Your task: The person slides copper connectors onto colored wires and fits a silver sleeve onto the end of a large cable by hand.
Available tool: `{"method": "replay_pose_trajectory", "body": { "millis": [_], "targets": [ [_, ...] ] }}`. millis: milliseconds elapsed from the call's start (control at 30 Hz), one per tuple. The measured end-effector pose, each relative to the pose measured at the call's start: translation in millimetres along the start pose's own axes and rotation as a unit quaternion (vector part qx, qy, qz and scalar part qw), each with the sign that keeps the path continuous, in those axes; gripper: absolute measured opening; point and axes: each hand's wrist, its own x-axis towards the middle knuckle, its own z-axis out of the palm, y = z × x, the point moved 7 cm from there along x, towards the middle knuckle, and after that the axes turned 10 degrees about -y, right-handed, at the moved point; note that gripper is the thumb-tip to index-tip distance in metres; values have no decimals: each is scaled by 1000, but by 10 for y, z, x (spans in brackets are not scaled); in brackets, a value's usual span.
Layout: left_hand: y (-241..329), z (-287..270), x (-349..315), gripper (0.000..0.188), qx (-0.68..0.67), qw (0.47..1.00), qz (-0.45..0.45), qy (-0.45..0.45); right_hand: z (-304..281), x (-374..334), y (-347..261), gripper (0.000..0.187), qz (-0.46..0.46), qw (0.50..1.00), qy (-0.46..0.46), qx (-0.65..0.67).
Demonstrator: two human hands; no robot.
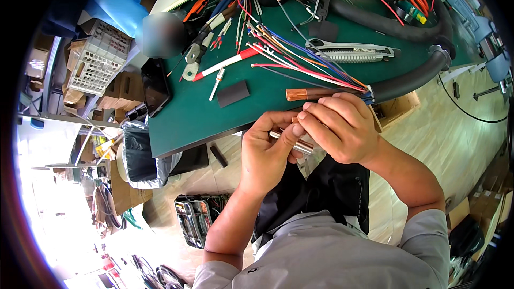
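My left hand (267, 152) is closed around a shiny silver metal tube (301, 144) in front of the table's near edge. My right hand (345, 131) meets it there, its fingers bunched near the left thumb. A small copper-coloured end (295, 120) peeps out between the two hands; what it belongs to is hidden. Just beyond the fingers lies a stripped copper conductor (297, 94), its bare strands pointing left. A thick black cable (409, 76) curves in from the right, and thin coloured wires (321, 69) fan out from its end.
On the green table (176, 131) lie a utility knife (353, 51), cable cutters (194, 56), a silver metal pin (217, 84), a black rectangular piece (233, 94) and a phone (155, 86). A lined bin (140, 152) and tool case (195, 219) stand below, left.
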Motion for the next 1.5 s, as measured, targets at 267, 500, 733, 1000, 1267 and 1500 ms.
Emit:
{"method": "replay_pose_trajectory", "body": {
  "millis": [267,500,733,1000,1267,1500],
  "targets": [
    [-18,7,-19,26,-26,999,-33,11,-218,-231,-89,29,159,981,22,107],
    [-44,30,-60,25,-30,999,-35,12,208,-684,-210,29,547,585,52,597],
    [-115,40,-103,23,-38,998,-59,7,373,-624,-159,39,602,412,49,682],
    [-192,72,-113,27,-94,992,-83,-19,412,-598,-128,42,609,449,69,650],
    [-225,116,-105,40,-114,988,-100,-21,430,-616,-131,40,610,450,67,649],
    [-304,122,-102,28,-151,982,-115,-15,423,-645,-144,42,621,444,71,642]
  ]
}}
